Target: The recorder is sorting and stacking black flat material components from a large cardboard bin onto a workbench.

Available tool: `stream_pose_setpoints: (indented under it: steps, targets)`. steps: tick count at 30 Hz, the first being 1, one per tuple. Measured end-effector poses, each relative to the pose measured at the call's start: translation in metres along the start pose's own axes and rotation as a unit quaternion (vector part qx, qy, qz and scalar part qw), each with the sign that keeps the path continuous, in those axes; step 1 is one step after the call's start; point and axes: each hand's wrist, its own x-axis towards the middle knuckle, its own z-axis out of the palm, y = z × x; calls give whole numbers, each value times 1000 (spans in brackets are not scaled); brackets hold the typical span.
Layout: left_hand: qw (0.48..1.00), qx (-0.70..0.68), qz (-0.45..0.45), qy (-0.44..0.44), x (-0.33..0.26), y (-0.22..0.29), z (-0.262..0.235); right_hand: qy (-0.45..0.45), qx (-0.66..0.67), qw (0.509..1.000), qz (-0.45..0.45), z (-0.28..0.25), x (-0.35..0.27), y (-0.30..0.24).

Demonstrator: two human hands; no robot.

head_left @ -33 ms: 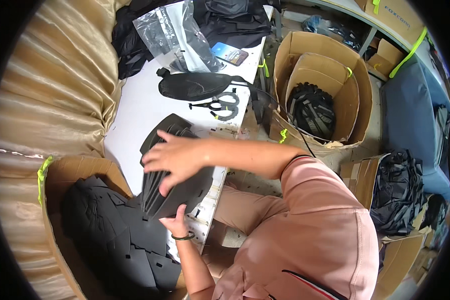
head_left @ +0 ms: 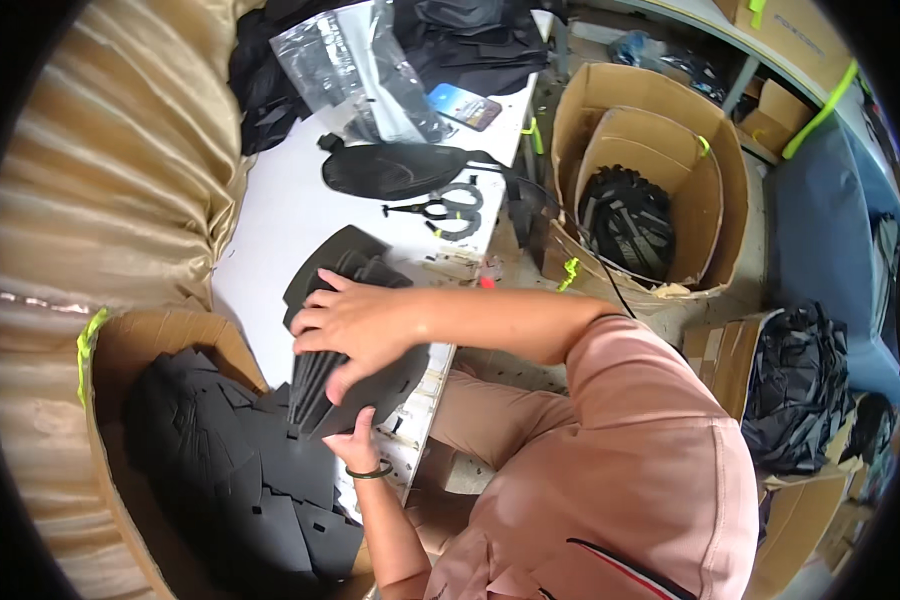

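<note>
A thick stack of black flat panels [head_left: 380, 390] stands tilted on the white table, its layered edges fanned toward the left. From below, my left hand [head_left: 353, 445] grips its near lower corner, thumb up on the face and fingers hidden underneath. My right hand [head_left: 360, 325] lies over the upper edges, with fingers spread across the layers and the thumb bent against them. Behind the stack shows a curved black panel [head_left: 340, 255]. Left of my hands, a cardboard box [head_left: 195, 335] contains many loose black panels [head_left: 210, 450], some with small slots.
On the table [head_left: 270, 215] lie black-handled scissors [head_left: 455, 212], a black pouch with a strap [head_left: 390, 168], a phone [head_left: 465, 106], a clear plastic bag [head_left: 340, 70] and black fabric [head_left: 470, 40]. Nested cartons [head_left: 660, 120] with black pieces stand right. A gold curtain [head_left: 120, 170] hangs left.
The fingers of my right hand have settled lower and closer onto the stack's edges. My left hand keeps its grip, and the whole view has shifted slightly.
</note>
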Motion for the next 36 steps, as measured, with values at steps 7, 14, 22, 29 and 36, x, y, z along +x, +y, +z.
stream_pose_setpoints:
  steps: [7,14,22,29,36]
  targets:
    - [998,19,-54,-29,-2,-4,6,-54,-139,989,25,-30,-35,-21]
    - [998,-41,-39,13,-5,17,5,-96,-68,988,102,-45,-31,6]
    - [951,-221,-214,21,129,22,-6,-85,64,981,162,-44,83,124]
    - [950,-71,-263,149,138,-111,-33,58,-40,950,305,94,39,213]
    - [954,-156,-228,117,140,-100,4,190,40,910,367,101,-8,186]
